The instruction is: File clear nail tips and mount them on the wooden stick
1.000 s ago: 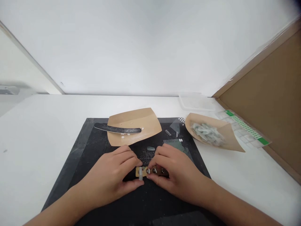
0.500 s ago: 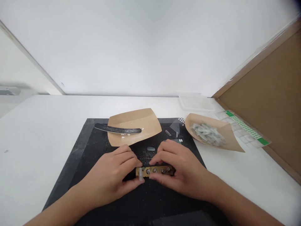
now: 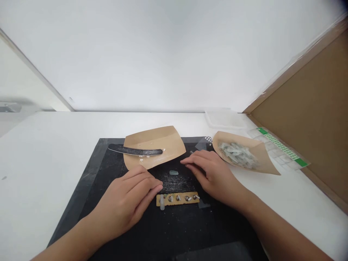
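Observation:
A tan strip (image 3: 170,203) with several small metal pieces lies on the black mat; one clear false nail tip (image 3: 162,203) stands across its left end. My left hand (image 3: 133,197) is just left of the strip, thumb and fingertips pressed together; whatever they hold, if anything, is too small to make out. My right hand (image 3: 212,174) is up and to the right of the strip, fingers stretched forward and thumb a little apart, with nothing seen in them. A loose clear nail tip (image 3: 174,172) lies on the mat between both hands.
A brown paper tray (image 3: 154,136) at the back holds a black curved nail file (image 3: 136,149) and white bits. Another paper tray (image 3: 268,165) at right is heaped with clear nail tips (image 3: 237,154). Beyond it lie a green-edged plastic sheet (image 3: 282,146) and a clear lid (image 3: 224,119).
My right hand has left the strip and moved up and back over the mat. My left hand has come off the nail tip, its thumb closing against its fingers.

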Demonstrator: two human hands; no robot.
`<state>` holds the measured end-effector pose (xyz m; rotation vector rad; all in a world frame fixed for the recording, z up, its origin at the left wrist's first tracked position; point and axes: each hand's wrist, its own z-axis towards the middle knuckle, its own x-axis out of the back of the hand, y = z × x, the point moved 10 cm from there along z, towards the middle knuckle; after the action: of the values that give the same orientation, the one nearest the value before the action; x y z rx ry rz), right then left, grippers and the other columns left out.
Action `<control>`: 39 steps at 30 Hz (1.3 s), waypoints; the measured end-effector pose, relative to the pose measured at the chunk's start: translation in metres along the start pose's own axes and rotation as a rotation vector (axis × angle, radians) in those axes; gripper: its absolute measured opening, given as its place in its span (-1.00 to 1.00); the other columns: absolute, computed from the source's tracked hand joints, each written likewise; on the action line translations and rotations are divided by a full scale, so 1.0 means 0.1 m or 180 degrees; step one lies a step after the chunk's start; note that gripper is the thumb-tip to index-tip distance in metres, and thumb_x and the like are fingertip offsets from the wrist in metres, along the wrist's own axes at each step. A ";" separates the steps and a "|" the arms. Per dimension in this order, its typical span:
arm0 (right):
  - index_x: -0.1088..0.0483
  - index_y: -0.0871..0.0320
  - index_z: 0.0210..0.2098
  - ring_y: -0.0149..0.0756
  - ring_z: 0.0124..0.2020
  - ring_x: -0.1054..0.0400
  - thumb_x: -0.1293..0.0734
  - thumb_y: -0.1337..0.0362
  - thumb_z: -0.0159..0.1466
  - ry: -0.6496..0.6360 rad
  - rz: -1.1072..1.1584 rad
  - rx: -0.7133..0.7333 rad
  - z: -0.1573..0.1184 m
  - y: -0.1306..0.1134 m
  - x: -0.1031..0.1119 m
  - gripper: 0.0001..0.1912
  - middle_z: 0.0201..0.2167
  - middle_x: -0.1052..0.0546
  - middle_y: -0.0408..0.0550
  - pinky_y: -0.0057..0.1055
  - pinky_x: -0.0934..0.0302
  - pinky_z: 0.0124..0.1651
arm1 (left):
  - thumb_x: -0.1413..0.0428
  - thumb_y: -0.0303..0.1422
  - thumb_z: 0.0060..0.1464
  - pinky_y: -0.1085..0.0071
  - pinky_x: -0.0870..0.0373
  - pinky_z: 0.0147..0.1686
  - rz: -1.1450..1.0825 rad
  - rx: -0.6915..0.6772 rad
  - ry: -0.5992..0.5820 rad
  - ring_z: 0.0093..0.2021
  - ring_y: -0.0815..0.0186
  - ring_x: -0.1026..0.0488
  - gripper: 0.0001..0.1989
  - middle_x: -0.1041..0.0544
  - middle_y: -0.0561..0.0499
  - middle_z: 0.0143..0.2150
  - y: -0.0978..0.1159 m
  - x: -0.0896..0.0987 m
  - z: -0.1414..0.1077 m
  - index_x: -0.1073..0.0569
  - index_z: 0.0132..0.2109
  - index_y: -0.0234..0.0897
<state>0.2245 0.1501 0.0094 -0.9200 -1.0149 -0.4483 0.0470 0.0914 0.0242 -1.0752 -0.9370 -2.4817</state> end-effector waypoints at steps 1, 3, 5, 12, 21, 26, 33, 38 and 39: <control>-0.56 0.03 0.03 -0.17 -0.06 -0.46 -0.30 0.32 0.48 -0.0072 -0.0024 0.0062 0.00 -0.04 -0.04 -0.78 -0.09 -0.62 -0.03 -0.20 -0.23 -0.01 | -0.10 -0.56 0.36 0.31 -0.51 -0.15 0.0013 -0.0012 0.0044 -0.21 0.25 -0.49 -0.83 -0.63 -0.07 -0.19 0.00 0.01 0.00 -0.51 0.02 -0.33; -0.56 0.01 0.06 -0.17 -0.05 -0.45 -0.35 0.26 0.47 -0.0205 -0.0060 0.0160 -0.01 -0.10 -0.13 -0.78 -0.06 -0.60 -0.02 -0.19 -0.21 0.00 | -0.07 -0.60 0.36 0.32 -0.51 -0.13 0.0022 -0.0038 0.0087 -0.18 0.24 -0.49 -0.76 -0.63 -0.08 -0.18 -0.01 0.01 -0.01 -0.49 0.09 -0.35; -0.57 0.00 0.08 -0.19 -0.07 -0.43 -0.37 0.21 0.47 -0.0264 -0.0096 0.0212 0.00 -0.13 -0.19 -0.77 -0.09 -0.59 -0.03 -0.20 -0.18 -0.02 | -0.05 -0.64 0.35 0.33 -0.50 -0.12 -0.0003 -0.0032 0.0069 -0.15 0.24 -0.49 -0.68 -0.63 -0.08 -0.17 -0.02 -0.01 -0.02 -0.45 0.18 -0.35; -0.63 -0.02 -0.10 -0.23 -0.15 -0.37 -0.46 0.17 0.40 -0.0236 -0.0152 0.0199 0.04 -0.10 -0.27 -0.88 -0.21 -0.54 -0.09 -0.23 -0.08 -0.07 | -0.04 -0.62 0.35 0.27 -0.48 -0.06 -0.0008 0.0054 -0.0107 -0.10 0.19 -0.46 -0.59 -0.61 -0.09 -0.14 -0.05 -0.07 -0.06 -0.39 0.28 -0.33; -0.54 0.10 -0.19 -0.23 -0.11 -0.46 -0.39 0.34 0.43 0.0000 0.0291 0.0094 0.04 -0.11 -0.06 -0.94 -0.20 -0.60 -0.08 -0.25 -0.19 -0.05 | -0.11 -0.62 0.31 0.25 -0.41 -0.04 0.0003 0.0068 -0.0002 -0.09 0.21 -0.40 -0.65 -0.56 -0.11 -0.11 -0.01 -0.02 -0.02 -0.46 0.19 -0.38; -0.49 0.08 -0.16 -0.25 -0.13 -0.47 -0.36 0.34 0.45 0.0701 0.0773 0.0117 0.00 -0.20 0.29 -0.94 -0.18 -0.59 -0.06 -0.30 -0.33 -0.06 | -0.13 -0.66 0.27 0.24 -0.42 0.00 -0.0020 0.0031 0.0313 -0.07 0.22 -0.42 -0.66 -0.57 -0.11 -0.10 0.02 0.09 -0.02 -0.49 0.15 -0.37; -0.56 0.08 -0.12 -0.37 -0.21 -0.52 -0.42 0.42 0.41 0.0930 0.0832 0.0787 -0.11 -0.61 0.38 -0.88 -0.25 -0.65 -0.17 -0.33 -0.28 -0.13 | -0.21 -0.63 0.23 0.21 -0.41 -0.04 -0.0255 -0.0253 0.0348 -0.06 0.21 -0.43 -0.62 -0.54 -0.13 -0.07 0.18 0.15 0.01 -0.50 0.17 -0.39; -0.60 0.08 -0.10 -0.39 -0.24 -0.51 -0.45 0.42 0.38 0.0703 0.0846 0.0900 -0.12 -0.71 0.26 -0.85 -0.25 -0.64 -0.17 -0.31 -0.22 -0.13 | -0.24 -0.66 0.20 0.24 -0.39 -0.10 -0.0353 -0.0234 0.0301 -0.11 0.24 -0.42 -0.64 -0.54 -0.10 -0.10 0.22 0.10 0.00 -0.55 0.10 -0.31; -0.60 0.08 -0.10 -0.39 -0.24 -0.51 -0.45 0.41 0.38 0.0676 0.0848 0.0891 -0.13 -0.72 0.24 -0.86 -0.25 -0.64 -0.16 -0.31 -0.21 -0.14 | -0.24 -0.67 0.20 0.26 -0.39 -0.11 -0.0335 -0.0203 0.0305 -0.12 0.25 -0.41 -0.65 -0.55 -0.09 -0.10 0.21 0.09 -0.01 -0.57 0.08 -0.29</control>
<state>0.1925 0.1013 0.0593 -0.7250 -0.7265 -0.1693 0.0505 0.0747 0.0398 -0.9391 -0.9143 -2.6393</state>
